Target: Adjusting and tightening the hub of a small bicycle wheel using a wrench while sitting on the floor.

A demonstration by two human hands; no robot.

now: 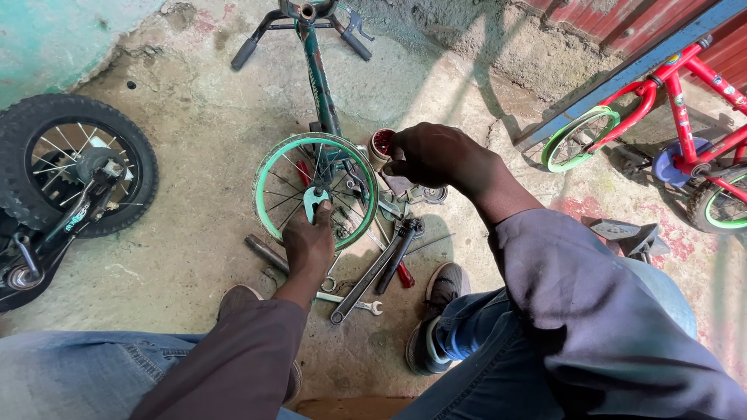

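Green-rimmed wheel [268, 183], left hand [309, 241] gripping pliers [313, 199] at its hub, right hand [432, 154] pinching small tin [381, 145] beside rim.

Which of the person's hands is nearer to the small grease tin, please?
Right. The right hand has its fingers at the grease tin; the left hand is lower, on the green-rimmed wheel.

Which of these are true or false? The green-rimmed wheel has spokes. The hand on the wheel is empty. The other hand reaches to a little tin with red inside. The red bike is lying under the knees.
1. The green-rimmed spoked wheel has spokes: true.
2. The left hand on the wheel is empty: false, it holds blue-handled pliers.
3. The right hand reaches to a small round tin with red inside: true.
4. The red bicycle lies under the knees: false, it stands at the far right; a long black wrench lies between the shoes.
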